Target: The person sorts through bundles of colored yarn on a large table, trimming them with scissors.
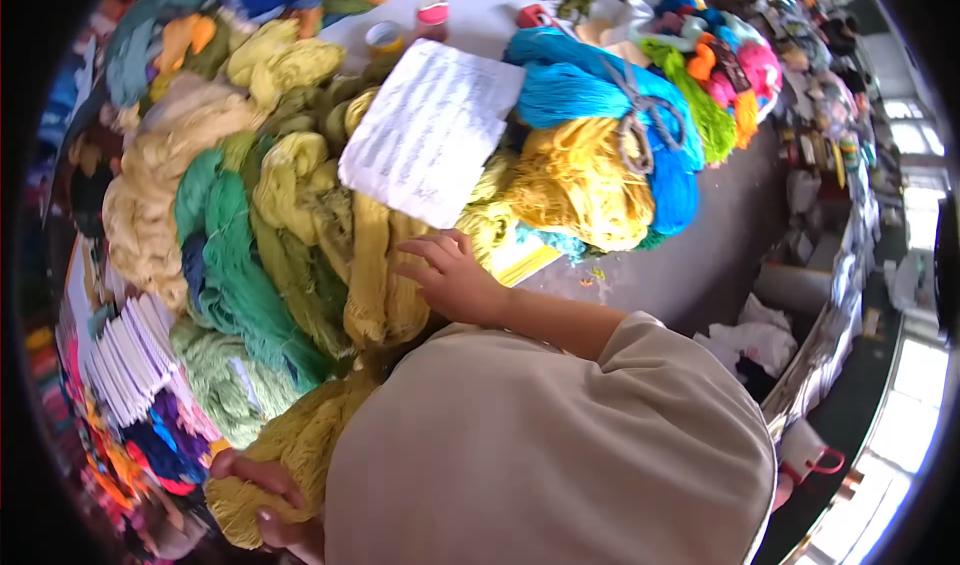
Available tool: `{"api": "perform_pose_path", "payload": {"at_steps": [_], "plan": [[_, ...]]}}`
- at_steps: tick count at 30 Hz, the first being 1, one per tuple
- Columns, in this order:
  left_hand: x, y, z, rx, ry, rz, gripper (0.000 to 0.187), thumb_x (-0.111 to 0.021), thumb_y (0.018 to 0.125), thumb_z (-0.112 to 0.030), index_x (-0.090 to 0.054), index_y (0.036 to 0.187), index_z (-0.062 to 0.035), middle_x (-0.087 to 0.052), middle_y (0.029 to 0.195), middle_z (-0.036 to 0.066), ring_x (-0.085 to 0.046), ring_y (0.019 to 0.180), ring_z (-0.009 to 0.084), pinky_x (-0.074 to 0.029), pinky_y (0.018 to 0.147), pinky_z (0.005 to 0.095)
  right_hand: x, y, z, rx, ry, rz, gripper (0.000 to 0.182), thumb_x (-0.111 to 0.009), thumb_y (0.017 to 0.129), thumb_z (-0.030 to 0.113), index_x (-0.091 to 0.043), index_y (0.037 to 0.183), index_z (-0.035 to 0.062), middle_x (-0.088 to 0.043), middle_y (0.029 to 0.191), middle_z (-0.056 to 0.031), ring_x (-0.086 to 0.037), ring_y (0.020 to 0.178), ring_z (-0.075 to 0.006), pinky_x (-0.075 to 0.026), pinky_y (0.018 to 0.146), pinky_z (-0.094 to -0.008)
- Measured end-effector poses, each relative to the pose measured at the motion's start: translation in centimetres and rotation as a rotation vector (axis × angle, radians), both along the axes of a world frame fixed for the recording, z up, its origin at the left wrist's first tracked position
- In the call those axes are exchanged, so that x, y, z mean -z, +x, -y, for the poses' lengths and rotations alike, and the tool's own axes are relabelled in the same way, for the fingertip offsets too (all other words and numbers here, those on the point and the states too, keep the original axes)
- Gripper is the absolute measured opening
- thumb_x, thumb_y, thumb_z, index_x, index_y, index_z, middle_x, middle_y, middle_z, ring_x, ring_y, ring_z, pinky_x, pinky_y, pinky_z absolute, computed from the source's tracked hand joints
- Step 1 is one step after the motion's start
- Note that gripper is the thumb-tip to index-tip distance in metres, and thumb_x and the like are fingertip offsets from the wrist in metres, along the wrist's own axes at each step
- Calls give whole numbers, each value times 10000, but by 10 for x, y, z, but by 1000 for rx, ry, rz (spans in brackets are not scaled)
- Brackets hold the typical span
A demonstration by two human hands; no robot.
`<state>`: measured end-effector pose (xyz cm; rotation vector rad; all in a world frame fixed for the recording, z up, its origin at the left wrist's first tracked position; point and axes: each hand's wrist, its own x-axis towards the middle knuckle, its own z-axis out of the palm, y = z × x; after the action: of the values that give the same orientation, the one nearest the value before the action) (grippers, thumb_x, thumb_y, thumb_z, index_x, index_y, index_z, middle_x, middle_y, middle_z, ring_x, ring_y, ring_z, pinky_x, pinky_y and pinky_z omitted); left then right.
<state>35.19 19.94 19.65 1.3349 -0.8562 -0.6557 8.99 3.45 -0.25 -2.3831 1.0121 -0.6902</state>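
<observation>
My left hand [262, 495] is closed round the end of a mustard-yellow yarn skein [300, 435], held low at my left side. My right hand [450, 275] is open, its fingers stretched out over hanging golden-olive skeins [370, 285] at the table's near edge; whether they touch is hard to tell. Just beyond those fingertips lies a sheet of paper [432, 130] with rows of handwriting, on top of the yarn. Green skeins [225, 245] and cream skeins [165, 165] are piled to the left. A bright yellow skein [580, 185] lies to the right.
Grey-handled scissors [635, 125] rest on blue yarn [570, 70]. Two small jars, one with a pink lid [432, 17], stand farther back. A stack of white folded sheets [130, 360] is at left. Crowded shelves [830, 195] and white cloth [755, 337] are at right.
</observation>
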Motion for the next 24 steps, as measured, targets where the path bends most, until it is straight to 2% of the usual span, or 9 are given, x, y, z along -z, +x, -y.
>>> {"api": "perform_pose_path", "payload": {"at_steps": [2, 4, 8, 11, 14, 17, 19, 20, 24], "plan": [[14, 34, 4, 337, -135, -171, 772, -667, 850, -315, -290, 1371, 112, -523, 778, 100, -463, 452, 138, -401, 435, 243, 0, -29, -4, 92, 41, 61, 534, -704, 741, 74, -569, 1251, 157, -502, 1335, -101, -484, 1203, -301, -334, 1014, -513], [18, 50, 7, 344, -9, -196, 776, -673, 855, -304, -294, 1390, 111, -548, 798, 114, -485, 480, 155, -406, 419, 254, -3, -47, -10, 204, 91, 2, 535, -717, 744, 90, -564, 1254, 139, -507, 1321, -110, -497, 1190, -320, -337, 1020, -513], [30, 18, 39, 249, -33, -127, 706, -649, 872, -328, -371, 1364, 97, -502, 771, 85, -462, 506, 132, -373, 463, 234, 7, -64, -13, 400, 145, 16, 494, -732, 802, 110, -561, 1265, 104, -539, 1303, -121, -518, 1200, -324, -396, 967, -473], [29, 16, 36, 245, 14, -118, 676, -645, 877, -355, -418, 1344, 78, -498, 776, 76, -466, 532, 120, -369, 517, 227, 11, -66, -4, 434, 237, -4, 379, -708, 837, 121, -601, 1197, 74, -610, 1182, -132, -588, 1099, -321, -458, 921, -427], [29, 16, 24, 176, 25, -99, 694, -682, 863, -369, -433, 1338, 72, -507, 783, 69, -474, 538, 119, -366, 518, 222, 22, -63, 18, 386, 318, 155, 250, -684, 853, 90, -637, 1092, 37, -658, 1023, -142, -670, 858, -294, -539, 772, -387], [32, 17, 3, 73, 43, -99, 721, -713, 847, -386, -438, 1337, 65, -517, 790, 65, -485, 548, 118, -376, 531, 223, 23, -50, 43, 485, 310, 206, 197, -673, 860, 88, -626, 1040, 25, -649, 962, -149, -673, 816, -287, -549, 731, -380], [34, 18, -12, 2, 69, -143, 714, -716, 843, -386, -448, 1330, 62, -525, 796, 67, -490, 556, 118, -385, 541, 228, 21, -50, 60, 510, 304, 321, 193, -680, 870, 79, -608, 1040, 22, -622, 882, -125, -645, 747, -251, -530, 674, -351], [37, 21, -20, -18, 82, -145, 701, -713, 839, -379, -457, 1325, 57, -531, 803, 68, -492, 560, 118, -393, 550, 231, 6, -51, 69, 513, 307, 325, 205, -671, 887, 47, -596, 1077, 36, -610, 898, -91, -623, 746, -173, -515, 652, -301], [38, 10, -35, -166, 122, -168, 658, -691, 831, -348, -475, 1311, 47, -527, 816, 66, -500, 596, 123, -408, 572, 244, -42, -112, 94, 559, -238, 298, 226, -631, 887, -27, -567, 1099, 20, -579, 973, -76, -559, 855, -183, -466, 791, -307]]}}
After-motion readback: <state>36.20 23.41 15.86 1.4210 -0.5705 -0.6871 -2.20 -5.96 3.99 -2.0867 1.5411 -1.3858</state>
